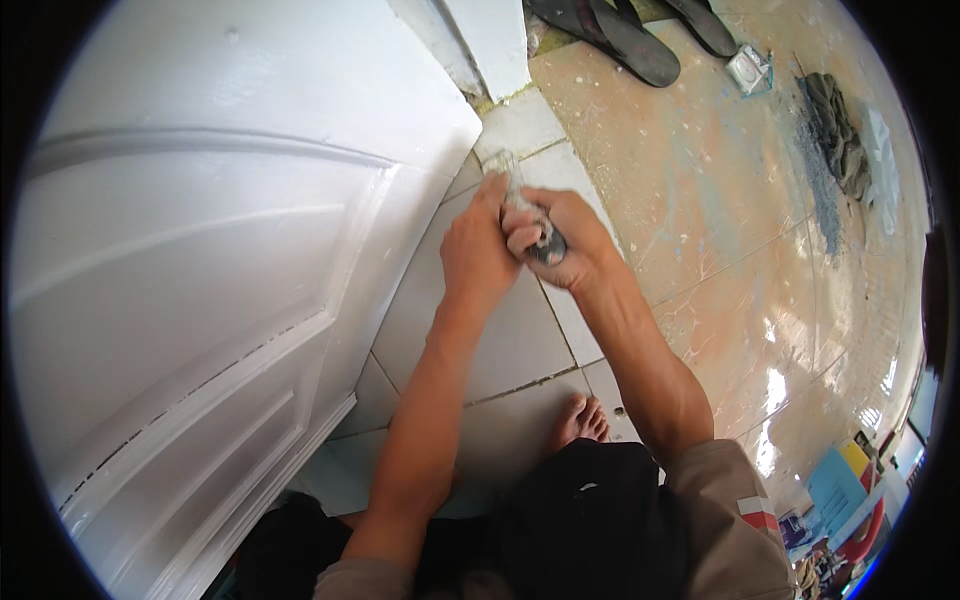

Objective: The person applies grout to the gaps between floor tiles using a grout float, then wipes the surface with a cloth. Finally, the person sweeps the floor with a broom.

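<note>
My right hand (570, 235) is closed round a paint-smeared hand tool (546, 246) with a dark handle end. The tool's pale front end is blurred, so I cannot tell whether it is a brush or a scraper. It points away from me, low over the white floor tiles (480, 330) beside the door edge. Pressed against the tool from the left is my left hand (478, 240), its fingers closed together and its index finger reaching along toward the pale end. Part of the tool's middle is hidden by my fingers.
A white panelled door (230, 220) stands close on my left, near a white door frame (490, 45). Dark sandals (625, 45), a small white box (748, 70) and a crumpled dark cloth (838, 135) lie on the paint-spotted tan floor (720, 210). My bare foot (580, 420) is on the tiles.
</note>
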Available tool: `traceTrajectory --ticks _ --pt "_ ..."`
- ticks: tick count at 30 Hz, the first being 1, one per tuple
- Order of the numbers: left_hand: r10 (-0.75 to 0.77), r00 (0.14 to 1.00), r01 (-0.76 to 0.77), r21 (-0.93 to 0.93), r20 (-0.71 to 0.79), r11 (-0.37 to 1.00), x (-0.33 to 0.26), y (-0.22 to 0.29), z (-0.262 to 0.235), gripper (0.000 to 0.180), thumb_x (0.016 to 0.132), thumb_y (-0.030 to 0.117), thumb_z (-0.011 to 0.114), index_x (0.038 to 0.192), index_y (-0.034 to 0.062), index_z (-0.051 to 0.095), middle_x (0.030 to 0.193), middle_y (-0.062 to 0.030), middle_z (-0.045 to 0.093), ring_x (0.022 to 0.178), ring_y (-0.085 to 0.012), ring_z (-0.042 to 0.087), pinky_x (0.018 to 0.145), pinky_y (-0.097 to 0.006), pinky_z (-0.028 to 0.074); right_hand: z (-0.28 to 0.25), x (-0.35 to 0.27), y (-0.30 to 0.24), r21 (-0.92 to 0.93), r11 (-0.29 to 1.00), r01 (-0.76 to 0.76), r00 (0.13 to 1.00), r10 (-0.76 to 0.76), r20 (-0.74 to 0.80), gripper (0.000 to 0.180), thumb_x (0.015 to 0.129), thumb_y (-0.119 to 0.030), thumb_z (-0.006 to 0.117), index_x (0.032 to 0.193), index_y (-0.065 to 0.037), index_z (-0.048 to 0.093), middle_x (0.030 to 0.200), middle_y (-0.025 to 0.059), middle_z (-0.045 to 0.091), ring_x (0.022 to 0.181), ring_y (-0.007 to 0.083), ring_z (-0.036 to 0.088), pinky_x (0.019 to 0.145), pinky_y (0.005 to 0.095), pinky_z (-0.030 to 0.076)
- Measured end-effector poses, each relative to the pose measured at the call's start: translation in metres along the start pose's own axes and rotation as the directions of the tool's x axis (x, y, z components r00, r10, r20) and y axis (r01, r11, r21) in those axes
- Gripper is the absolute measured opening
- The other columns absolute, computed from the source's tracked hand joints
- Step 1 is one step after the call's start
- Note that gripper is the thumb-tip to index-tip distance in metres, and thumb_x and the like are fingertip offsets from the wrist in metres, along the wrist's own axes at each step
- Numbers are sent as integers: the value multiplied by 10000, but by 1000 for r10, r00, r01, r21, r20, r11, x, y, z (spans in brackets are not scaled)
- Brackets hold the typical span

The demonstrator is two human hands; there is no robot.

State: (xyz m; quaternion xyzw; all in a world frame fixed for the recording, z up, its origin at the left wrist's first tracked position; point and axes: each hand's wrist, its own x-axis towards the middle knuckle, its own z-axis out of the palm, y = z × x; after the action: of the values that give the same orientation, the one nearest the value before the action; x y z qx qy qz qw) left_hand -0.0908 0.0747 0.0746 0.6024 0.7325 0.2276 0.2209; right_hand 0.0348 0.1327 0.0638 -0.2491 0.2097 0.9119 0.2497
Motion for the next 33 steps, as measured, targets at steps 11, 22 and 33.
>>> traceTrajectory --ticks 11,22,33 --pt "-178 974 187 -52 138 981 31 8 -18 537 857 216 732 1372 100 631 1149 -211 730 1064 -419 697 904 -505 557 34 16 -10 60 998 37 997 -33 -69 167 1069 -86 345 1044 2 485 781 74 496 575 135 475 440 246 427" --pt "-29 999 30 -27 33 999 -6 -7 -1 582 849 195 720 1406 69 609 1140 -246 717 1087 -427 686 902 -470 550 3 1 7 -39 999 28 999 -29 -42 175 1075 -99 360 1128 4 490 792 74 507 601 130 488 435 230 423" --pt "18 1000 -17 -59 11 998 2 0 8 552 865 220 725 1383 65 615 1088 -251 722 1042 -442 694 852 -487 551 -8 -8 -12 -17 1000 0 1000 0 13 215 1098 -147 367 1002 -6 498 815 67 535 603 121 513 450 244 449"
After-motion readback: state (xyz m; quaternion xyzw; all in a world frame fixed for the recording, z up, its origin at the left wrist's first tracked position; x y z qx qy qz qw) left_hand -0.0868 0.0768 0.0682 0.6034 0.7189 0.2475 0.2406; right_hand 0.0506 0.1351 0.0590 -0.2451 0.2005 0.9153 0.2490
